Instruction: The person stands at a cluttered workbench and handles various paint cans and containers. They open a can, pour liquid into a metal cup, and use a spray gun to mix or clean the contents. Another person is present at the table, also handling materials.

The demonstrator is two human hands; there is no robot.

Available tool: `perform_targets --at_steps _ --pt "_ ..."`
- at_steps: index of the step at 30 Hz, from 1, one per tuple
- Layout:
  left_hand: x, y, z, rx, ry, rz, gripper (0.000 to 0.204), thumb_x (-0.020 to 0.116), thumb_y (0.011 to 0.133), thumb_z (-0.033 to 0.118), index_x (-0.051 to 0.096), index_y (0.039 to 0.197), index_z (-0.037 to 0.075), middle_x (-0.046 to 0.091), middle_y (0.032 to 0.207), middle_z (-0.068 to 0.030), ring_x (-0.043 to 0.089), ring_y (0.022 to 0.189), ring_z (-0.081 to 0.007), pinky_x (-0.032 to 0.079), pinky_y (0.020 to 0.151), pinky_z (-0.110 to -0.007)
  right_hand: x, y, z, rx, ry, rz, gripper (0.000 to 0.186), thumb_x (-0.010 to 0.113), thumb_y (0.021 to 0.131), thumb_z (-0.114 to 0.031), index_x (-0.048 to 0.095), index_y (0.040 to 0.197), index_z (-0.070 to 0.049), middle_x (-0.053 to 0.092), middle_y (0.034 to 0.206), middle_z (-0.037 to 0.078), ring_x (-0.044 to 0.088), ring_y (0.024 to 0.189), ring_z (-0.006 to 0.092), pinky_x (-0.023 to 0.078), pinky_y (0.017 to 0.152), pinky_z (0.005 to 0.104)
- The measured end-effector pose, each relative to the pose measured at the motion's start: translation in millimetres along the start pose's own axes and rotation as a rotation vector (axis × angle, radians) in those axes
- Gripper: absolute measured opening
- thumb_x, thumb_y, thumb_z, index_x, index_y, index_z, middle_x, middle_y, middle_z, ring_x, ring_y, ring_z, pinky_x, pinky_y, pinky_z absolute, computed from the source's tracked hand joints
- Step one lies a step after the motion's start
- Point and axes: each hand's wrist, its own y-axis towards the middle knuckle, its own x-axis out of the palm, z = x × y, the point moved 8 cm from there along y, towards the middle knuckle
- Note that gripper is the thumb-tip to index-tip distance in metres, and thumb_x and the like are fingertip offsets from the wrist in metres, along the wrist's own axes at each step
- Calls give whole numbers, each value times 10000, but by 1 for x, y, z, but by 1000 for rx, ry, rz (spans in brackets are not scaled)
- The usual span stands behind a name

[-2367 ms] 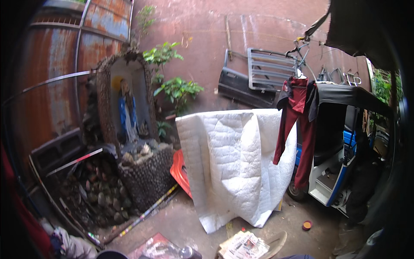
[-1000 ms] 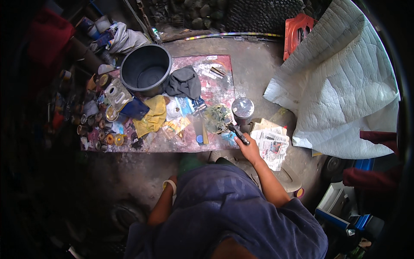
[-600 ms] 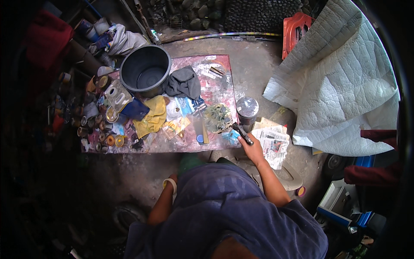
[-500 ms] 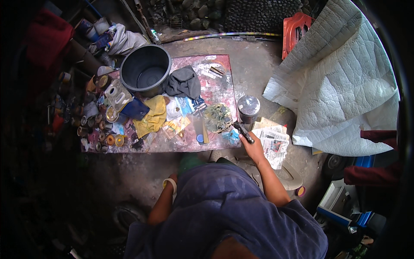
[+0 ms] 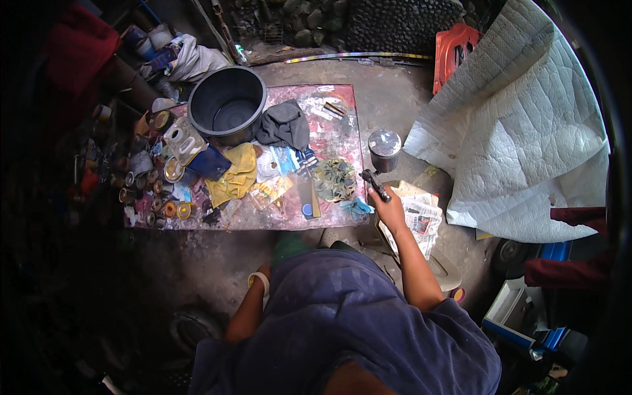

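My right hand point(image 5: 388, 205) is closed around a small black hand tool point(image 5: 374, 184), gun-like in outline, whose exact kind I cannot make out. It is held above the table's right edge, near a crumpled light-blue cloth point(image 5: 357, 208). A round mat with a leafy pattern point(image 5: 334, 179) lies flat on the table just left of the tool. Beyond the tool stands a dark can with a pale, paint-smeared lid point(image 5: 384, 142). My left hand point(image 5: 264, 270) hangs low beside my body, below a pale wristband; its fingers are hidden.
The paint-stained red table point(image 5: 339, 131) bears a black tub point(image 5: 227, 105), a grey cloth point(image 5: 283, 124), a yellow cloth point(image 5: 234, 174) and several jars at left. Newspapers point(image 5: 421, 220) lie on a seat at right. A white quilted sheet point(image 5: 513, 125) hangs behind, near a red plastic chair point(image 5: 454, 56).
My right hand and the black tool have moved slightly up and to the right, away from the leafy mat. My left hand has stayed in place.
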Motion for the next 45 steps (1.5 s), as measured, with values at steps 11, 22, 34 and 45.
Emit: perform_targets --at_steps 11,22,34,45 --pt "1 1 -7 -11 86 -3 353 622 920 237 710 1077 -67 726 1038 -229 686 993 -354 483 838 -452 1 -8 24 48 -12 8 468 674 932 -445 676 1101 -9 703 901 201 668 824 285 491 772 368" --pt "0 -3 11 73 223 -4 337 608 893 261 700 1011 -41 676 1059 -310 628 1085 -462 503 831 -479 7 -41 35 115 -78 -74 490 668 914 -493 668 1078 -32 700 935 254 668 931 442 515 791 440" --pt "4 -13 11 89 145 -35 329 588 905 271 706 1037 -6 675 1064 -286 624 1066 -459 503 818 -487 42 -51 22 43 -101 -203 503 668 913 -479 668 1180 -52 701 1000 267 661 973 454 516 829 449" --pt "5 -16 0 -12 94 31 337 597 899 242 688 1021 -59 679 1031 -311 645 1073 -450 499 813 -482 64 -24 -28 -68 -119 -232 520 649 921 -493 652 1172 -38 696 1004 278 651 992 466 514 842 460"
